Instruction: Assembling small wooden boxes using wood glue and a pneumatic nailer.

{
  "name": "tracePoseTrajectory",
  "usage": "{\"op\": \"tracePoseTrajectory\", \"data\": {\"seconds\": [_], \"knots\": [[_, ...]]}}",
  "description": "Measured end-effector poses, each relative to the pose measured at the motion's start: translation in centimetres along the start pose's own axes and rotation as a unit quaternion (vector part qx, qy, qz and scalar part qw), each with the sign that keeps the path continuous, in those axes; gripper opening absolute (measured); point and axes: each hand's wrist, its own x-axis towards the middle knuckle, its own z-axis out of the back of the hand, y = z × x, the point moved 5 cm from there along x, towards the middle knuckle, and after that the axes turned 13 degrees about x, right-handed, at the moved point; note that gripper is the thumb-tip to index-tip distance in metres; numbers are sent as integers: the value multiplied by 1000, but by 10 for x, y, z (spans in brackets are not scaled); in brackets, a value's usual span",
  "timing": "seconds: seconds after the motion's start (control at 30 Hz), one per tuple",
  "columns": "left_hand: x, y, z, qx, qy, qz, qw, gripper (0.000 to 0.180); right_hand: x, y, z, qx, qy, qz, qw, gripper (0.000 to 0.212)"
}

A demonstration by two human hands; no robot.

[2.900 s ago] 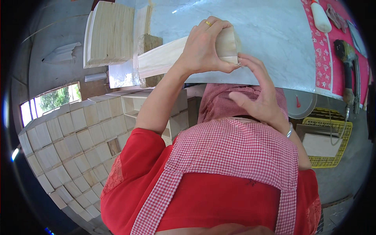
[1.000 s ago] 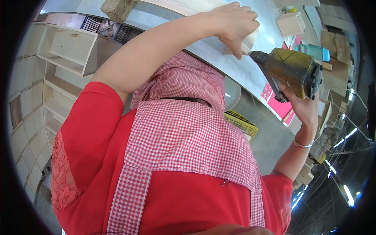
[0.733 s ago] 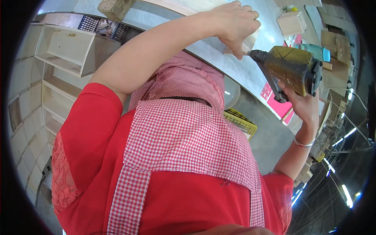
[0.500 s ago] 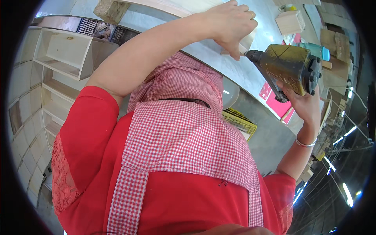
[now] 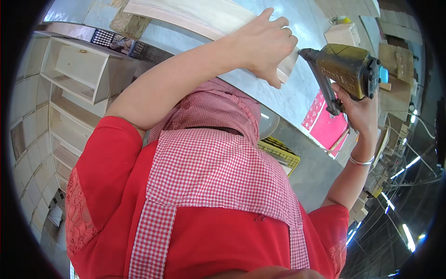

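Note:
My left hand (image 5: 272,46) grips the right end of a pale wooden board (image 5: 200,16) on the worktop, its thumb at the near edge and its fingers over the far one. What lies under the palm is hidden. In my right hand (image 5: 362,109) is a worn yellow and black pneumatic nail gun (image 5: 341,67), held by its grip. The gun's nose points left toward the board's end, with a small gap between them.
The light worktop (image 5: 251,93) carries a wooden block (image 5: 341,35) at the far right and a rough block (image 5: 127,23) at the far left. A pink patterned sheet (image 5: 327,128) lies below the gun. White wooden box frames (image 5: 74,65) are stacked at the left.
The nail gun's nose has come away from the board's end, moving slightly up and right. My left hand has shifted a little left and nearer, and more of the board shows.

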Motion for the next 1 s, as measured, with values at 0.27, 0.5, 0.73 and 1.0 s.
{"op": "tracePoseTrajectory", "data": {"seconds": [0.27,0.5,0.73,1.0], "knots": [[-2,1,3,-10,12,-2,1000,81,7,-11,4,39,-1,-38,999,37],[-1,1,-3,0,-13,-15,1000,82,1,-21,7,25,-23,-17,999,37],[-17,58,15,5,11,14,1000,56,-78,-122,34,113,-208,-167,957,39],[12,92,95,-142,63,119,981,31,-157,-281,1,-175,-280,-237,914,60]]}}
